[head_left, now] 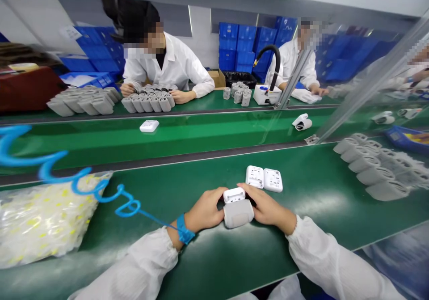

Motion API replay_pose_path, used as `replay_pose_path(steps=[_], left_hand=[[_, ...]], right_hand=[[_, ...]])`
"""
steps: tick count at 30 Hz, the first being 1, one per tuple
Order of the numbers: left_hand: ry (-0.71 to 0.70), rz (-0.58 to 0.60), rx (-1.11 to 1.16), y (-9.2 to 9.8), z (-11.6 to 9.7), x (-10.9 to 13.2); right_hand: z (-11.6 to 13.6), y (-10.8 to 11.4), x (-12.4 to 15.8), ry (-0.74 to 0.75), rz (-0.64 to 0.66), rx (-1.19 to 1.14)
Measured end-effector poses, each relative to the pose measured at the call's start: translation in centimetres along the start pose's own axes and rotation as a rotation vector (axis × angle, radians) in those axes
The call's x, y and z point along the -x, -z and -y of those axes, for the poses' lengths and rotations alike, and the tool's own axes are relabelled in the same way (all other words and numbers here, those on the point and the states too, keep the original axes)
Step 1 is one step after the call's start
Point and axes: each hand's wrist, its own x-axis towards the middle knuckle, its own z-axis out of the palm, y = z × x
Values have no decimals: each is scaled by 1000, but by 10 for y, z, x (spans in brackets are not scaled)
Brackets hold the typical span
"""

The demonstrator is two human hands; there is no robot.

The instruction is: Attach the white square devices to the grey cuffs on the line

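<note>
On the green bench, left hand [204,211] and right hand [266,208] curled inward, jointly clasping grey casing [238,213]

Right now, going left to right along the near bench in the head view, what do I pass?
plastic bag, blue wrist strap, left hand, grey casing, right hand, rows of grey casings

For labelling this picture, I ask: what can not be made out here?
Head view:
1. Sides of the grey case, covered by the left hand and right hand.
2. Contents of the plastic bag, blurred and cut by the left edge.
3. Markings on the two white parts, too small.
4. The grey shells near the right edge, blurred.
</note>
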Motion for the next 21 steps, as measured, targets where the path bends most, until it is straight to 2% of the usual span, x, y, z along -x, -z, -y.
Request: replay_pose_path(steps=[3, 9, 15, 19, 21], left_hand=[[-27, 11, -23, -3, 3, 1], [-44, -98, -100, -10, 4, 1], [-98, -135, -140, -4, -1, -2], [-123, -66, -138, 7, 8, -16], [-111, -30, -142, 17, 20, -31]], right_hand=[[-3, -1, 2, 43, 16, 43], [-9, -15, 5, 106, -45, 133], [-6, -21, -1, 58, -105, 140], [4, -15, -11, -37, -67, 131], [9, -5, -7, -66, -130, 165]])
